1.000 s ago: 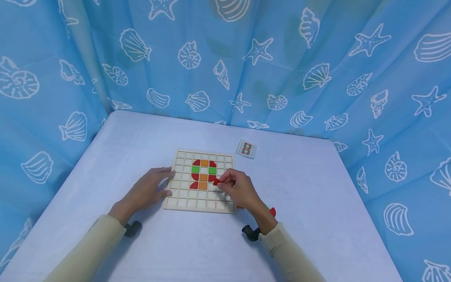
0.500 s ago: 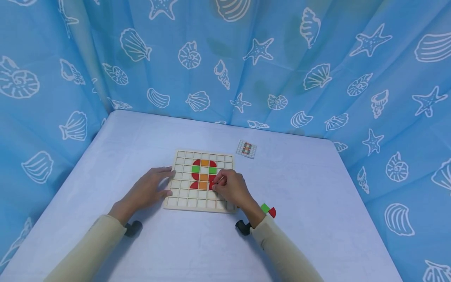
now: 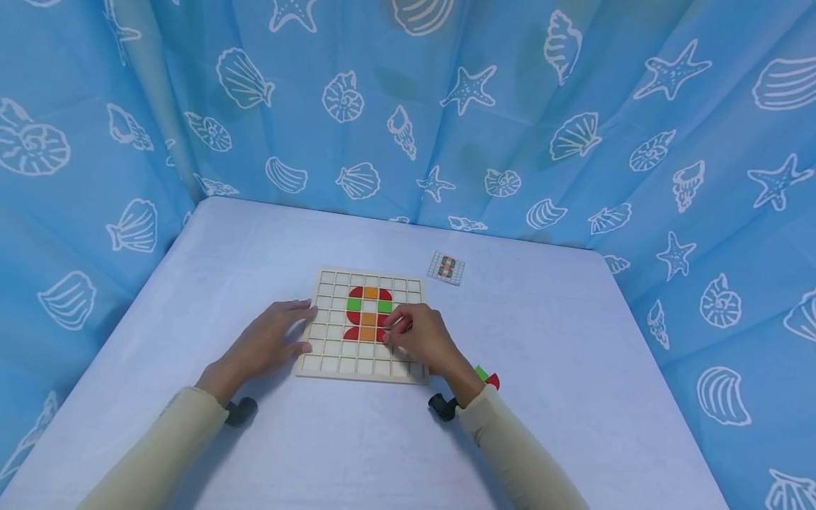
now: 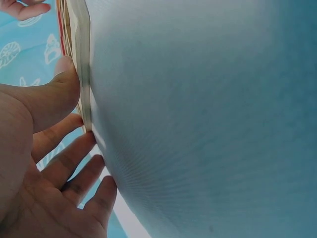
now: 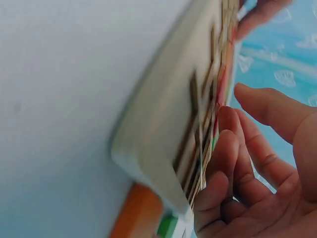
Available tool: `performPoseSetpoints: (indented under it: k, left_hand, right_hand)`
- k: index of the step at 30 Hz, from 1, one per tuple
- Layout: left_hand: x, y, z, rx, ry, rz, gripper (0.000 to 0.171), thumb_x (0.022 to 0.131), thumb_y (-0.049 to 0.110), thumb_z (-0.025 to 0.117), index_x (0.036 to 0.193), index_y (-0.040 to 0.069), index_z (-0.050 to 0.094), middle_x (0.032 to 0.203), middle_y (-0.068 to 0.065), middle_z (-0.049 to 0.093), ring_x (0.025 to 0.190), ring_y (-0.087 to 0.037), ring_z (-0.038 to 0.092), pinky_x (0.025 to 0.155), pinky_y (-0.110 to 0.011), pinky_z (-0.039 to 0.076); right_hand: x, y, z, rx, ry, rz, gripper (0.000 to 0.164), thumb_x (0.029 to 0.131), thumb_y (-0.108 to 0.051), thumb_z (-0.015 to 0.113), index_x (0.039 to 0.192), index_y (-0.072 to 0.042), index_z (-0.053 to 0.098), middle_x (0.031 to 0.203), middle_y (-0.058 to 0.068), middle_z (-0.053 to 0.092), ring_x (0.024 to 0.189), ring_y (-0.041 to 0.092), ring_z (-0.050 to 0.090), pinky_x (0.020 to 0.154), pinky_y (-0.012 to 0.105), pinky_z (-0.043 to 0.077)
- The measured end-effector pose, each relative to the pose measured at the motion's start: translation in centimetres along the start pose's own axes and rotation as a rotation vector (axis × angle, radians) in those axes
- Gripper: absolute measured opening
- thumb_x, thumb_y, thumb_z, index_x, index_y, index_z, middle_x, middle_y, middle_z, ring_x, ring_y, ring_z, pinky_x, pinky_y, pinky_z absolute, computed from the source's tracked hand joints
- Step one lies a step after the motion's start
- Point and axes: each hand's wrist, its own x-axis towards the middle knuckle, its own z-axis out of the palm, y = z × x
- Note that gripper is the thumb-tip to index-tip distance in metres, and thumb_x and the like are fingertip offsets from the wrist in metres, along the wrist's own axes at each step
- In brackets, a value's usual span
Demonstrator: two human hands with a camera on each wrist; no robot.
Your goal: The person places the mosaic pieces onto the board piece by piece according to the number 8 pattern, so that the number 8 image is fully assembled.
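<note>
Pressing evenly is advised: red tile (image 3: 381, 336) touched by loose right hand (image 3: 422, 333), board (image 3: 330, 367) steadied by relaxed left hand (image 3: 269, 341).

The right hand (image 3: 421, 335) partly hides the grid board (image 3: 347, 348) and, seemingly, one red tile (image 3: 380, 335).

Board (image 3: 330, 365): wood by the look of it, smooth, pretty matt
Tiles (image 3: 367, 333): smooth faces, painted wood or plastic (honestly can't tell which)
Card (image 3: 446, 268): smooth, too small to say paper or plastic
Tablecloth (image 3: 344, 446): matt fabric, fine weave showing in the left wrist view
Curtain (image 3: 510, 142): smooth, cloth-like, faint sheen
Sleeves (image 3: 159, 450): soft matt cloth
Wrist mounts (image 3: 242, 413): plastic-looking, smoothish
</note>
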Motion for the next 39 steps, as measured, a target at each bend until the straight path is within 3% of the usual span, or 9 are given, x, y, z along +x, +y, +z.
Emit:
performPoseSetpoints:
  k: [8,17,32,39]
  left_hand:
    - [0.1,0.2,-0.1,0.004,-0.012,-0.003,0.073,0.093,0.021,0.083,0.156,0.003,0.051,0.165,-0.020,0.047,0.155,-0.044,0.040,0.126,-0.061,0.038]
    - [0.2,0.3,-0.2,0.011,-0.015,-0.016,0.074,0.093,0.021,0.084,0.156,0.004,0.051,0.165,-0.019,0.047,0.155,-0.044,0.040,0.126,-0.061,0.038]
    - [0.4,0.4,-0.2,0.017,-0.021,-0.029,0.072,0.094,0.019,0.082,0.157,0.004,0.050,0.166,-0.020,0.046,0.155,-0.044,0.039,0.127,-0.061,0.036]
    - [0.3,0.6,-0.1,0.016,-0.025,-0.038,0.073,0.093,0.019,0.083,0.156,0.004,0.050,0.166,-0.020,0.046,0.155,-0.045,0.039,0.127,-0.061,0.036]
  right_hand:
    - [-0.3,1.9,-3.2,0.052,0.093,0.080,0.012,0.097,-0.024,0.081,0.108,-0.020,0.077,0.089,0.003,0.069,0.078,0.023,0.061,0.058,0.028,0.053]
    - [-1.5,4.2,-6.0,0.045,0.114,0.145,0.016,0.097,-0.025,0.080,0.112,-0.021,0.077,0.091,0.005,0.069,0.081,0.025,0.060,0.063,0.029,0.051]
    - [-2.2,6.8,-6.5,0.051,0.077,0.160,0.025,0.092,-0.015,0.083,0.115,-0.022,0.076,0.093,0.003,0.072,0.082,0.024,0.062,0.069,0.029,0.054]
    - [-2.2,6.8,-5.9,-0.038,0.035,0.123,0.034,0.092,-0.014,0.084,0.124,-0.023,0.077,0.094,0.003,0.069,0.086,0.022,0.060,0.069,0.028,0.053]
